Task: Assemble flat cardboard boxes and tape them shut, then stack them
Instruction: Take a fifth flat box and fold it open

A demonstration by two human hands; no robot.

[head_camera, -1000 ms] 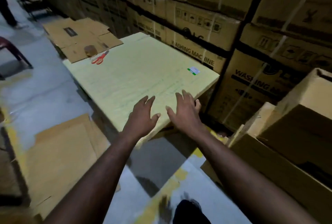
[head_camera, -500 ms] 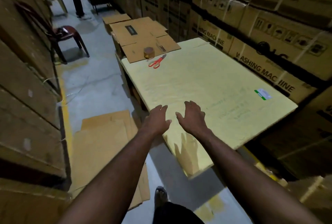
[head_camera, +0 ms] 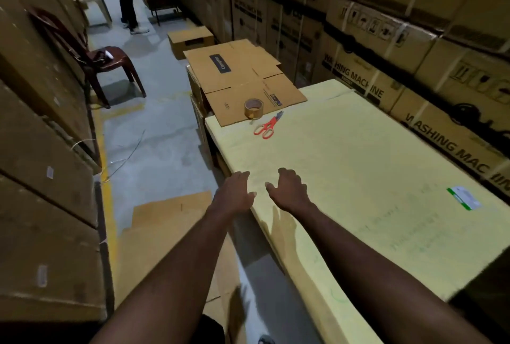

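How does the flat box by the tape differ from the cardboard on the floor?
The flat box lies at table height, its near edge over the yellow sheet; the floor cardboard lies low beside it. The flat box has a dark printed label and carries the tape roll; the floor cardboard shows no label. Both are brown and flat.

We count two hands at frame centre, left hand (head_camera: 234,195) and right hand (head_camera: 290,192); one tape roll (head_camera: 253,108); one scissors (head_camera: 267,126); two chairs upper left, maroon chair (head_camera: 110,61), beige chair (head_camera: 95,3); one closed box (head_camera: 190,40) top centre.
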